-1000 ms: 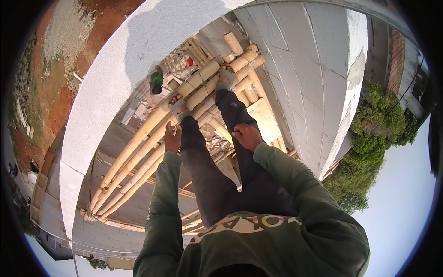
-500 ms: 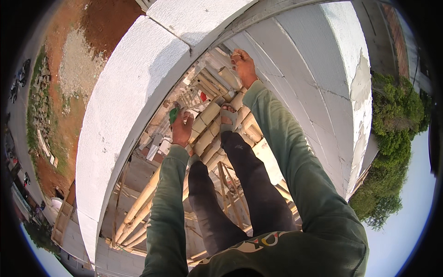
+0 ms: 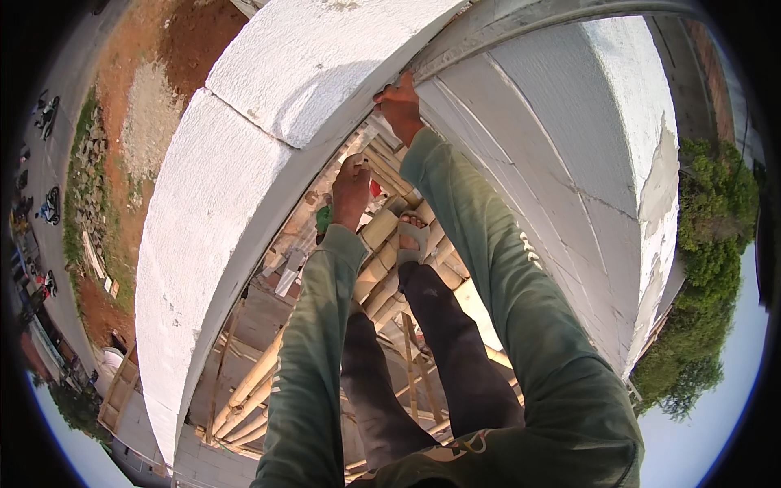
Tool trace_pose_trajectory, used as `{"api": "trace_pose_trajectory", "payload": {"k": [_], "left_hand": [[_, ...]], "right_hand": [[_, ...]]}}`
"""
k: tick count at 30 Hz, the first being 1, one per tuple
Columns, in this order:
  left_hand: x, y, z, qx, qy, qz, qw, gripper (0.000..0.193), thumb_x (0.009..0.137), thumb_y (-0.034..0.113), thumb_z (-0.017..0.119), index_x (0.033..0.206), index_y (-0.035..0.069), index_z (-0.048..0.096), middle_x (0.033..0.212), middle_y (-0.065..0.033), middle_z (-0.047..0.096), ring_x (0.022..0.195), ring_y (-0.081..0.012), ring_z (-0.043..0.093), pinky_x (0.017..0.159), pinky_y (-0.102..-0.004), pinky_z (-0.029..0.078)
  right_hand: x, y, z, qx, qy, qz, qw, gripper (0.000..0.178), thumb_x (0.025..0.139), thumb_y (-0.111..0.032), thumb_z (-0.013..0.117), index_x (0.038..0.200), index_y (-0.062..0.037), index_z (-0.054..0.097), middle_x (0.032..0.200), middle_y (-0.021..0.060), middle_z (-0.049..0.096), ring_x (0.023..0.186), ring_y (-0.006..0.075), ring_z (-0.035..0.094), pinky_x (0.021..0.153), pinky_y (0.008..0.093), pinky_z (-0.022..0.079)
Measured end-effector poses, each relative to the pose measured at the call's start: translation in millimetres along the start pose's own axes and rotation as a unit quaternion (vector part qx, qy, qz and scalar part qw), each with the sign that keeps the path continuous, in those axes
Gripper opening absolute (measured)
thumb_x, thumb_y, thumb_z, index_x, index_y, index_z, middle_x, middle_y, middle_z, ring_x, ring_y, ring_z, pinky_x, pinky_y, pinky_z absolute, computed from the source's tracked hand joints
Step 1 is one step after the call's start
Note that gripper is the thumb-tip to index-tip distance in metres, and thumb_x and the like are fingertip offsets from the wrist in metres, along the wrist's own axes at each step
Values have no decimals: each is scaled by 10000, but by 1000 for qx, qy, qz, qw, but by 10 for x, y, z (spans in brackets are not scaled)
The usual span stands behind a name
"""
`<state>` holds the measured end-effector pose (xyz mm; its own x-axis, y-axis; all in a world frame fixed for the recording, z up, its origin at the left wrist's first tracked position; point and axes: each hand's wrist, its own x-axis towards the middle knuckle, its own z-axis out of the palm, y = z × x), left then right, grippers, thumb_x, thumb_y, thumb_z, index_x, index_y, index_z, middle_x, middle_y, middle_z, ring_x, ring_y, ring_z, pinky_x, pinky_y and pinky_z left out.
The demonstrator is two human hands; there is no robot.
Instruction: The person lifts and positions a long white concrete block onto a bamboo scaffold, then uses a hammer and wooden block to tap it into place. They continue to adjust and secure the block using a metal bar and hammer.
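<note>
My left hand (image 3: pixel 351 195) is raised over the gap between two block walls, its fingers curled together. A small pale bit shows at its fingertips, too little to name. Farther off, my right hand (image 3: pixel 400 110) reaches to the inner corner where the walls come close. Its fingers are bent in and its fingertips are against or very near the lower edge of the white block wall (image 3: pixel 220 187); what they hold, if anything, is hidden. The grey block wall (image 3: pixel 561 122) rises just right of that hand.
I stand on bundled bamboo poles (image 3: pixel 378 228), one sandalled foot (image 3: pixel 413 232) showing. More bamboo scaffolding (image 3: pixel 244 398) runs below, with a long drop through it. A green thing (image 3: pixel 324 220) lies far down past my left hand. Outside are soil, a road and trees (image 3: pixel 704 203).
My right hand has moved left and slightly farther away, up to the white wall's inner edge. My left hand has shifted right and farther away, closer to it. The view has turned slightly.
</note>
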<state>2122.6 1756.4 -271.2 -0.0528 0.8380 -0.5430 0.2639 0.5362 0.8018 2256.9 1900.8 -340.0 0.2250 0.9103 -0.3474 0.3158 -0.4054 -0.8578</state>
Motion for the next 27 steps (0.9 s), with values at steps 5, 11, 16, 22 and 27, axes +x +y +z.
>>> {"api": "trace_pose_trajectory", "payload": {"k": [5,11,16,22,27], "left_hand": [[137,-126,50,42,-2,21,999,363,943,238,518,1223,14,571,1138,-202,647,1026,-302,637,887,-387,491],[710,82,207,54,17,97,994,411,934,199,531,1289,-8,516,1241,-226,592,1135,-330,591,970,-390,453],[1050,341,503,46,-8,136,990,498,902,159,551,1361,-9,458,1326,-259,525,1241,-364,511,1046,-414,396],[1379,546,825,116,-21,137,983,582,890,106,526,1444,37,359,1448,-247,399,1355,-374,373,1122,-414,300],[1584,444,1021,225,-8,123,966,693,845,158,517,1489,84,273,1427,-231,437,1316,-405,404,1061,-475,359]], "right_hand": [[-54,-58,57,-70,166,-47,982,254,820,-129,599,994,41,674,1134,254,613,895,385,648,805,436,512],[-557,-404,-345,122,195,25,973,193,897,-165,595,1044,-41,599,791,51,606,652,169,587,618,308,485],[-629,-797,-784,501,170,127,839,68,942,-153,571,988,-105,584,775,-12,514,675,126,506,625,282,449],[-514,-1031,-799,564,146,197,789,54,971,-130,530,956,-84,555,811,20,534,717,147,514,680,309,474],[-663,-949,-1124,558,88,186,804,79,972,-135,497,919,-96,540,781,18,529,689,171,495,710,340,467]]}}
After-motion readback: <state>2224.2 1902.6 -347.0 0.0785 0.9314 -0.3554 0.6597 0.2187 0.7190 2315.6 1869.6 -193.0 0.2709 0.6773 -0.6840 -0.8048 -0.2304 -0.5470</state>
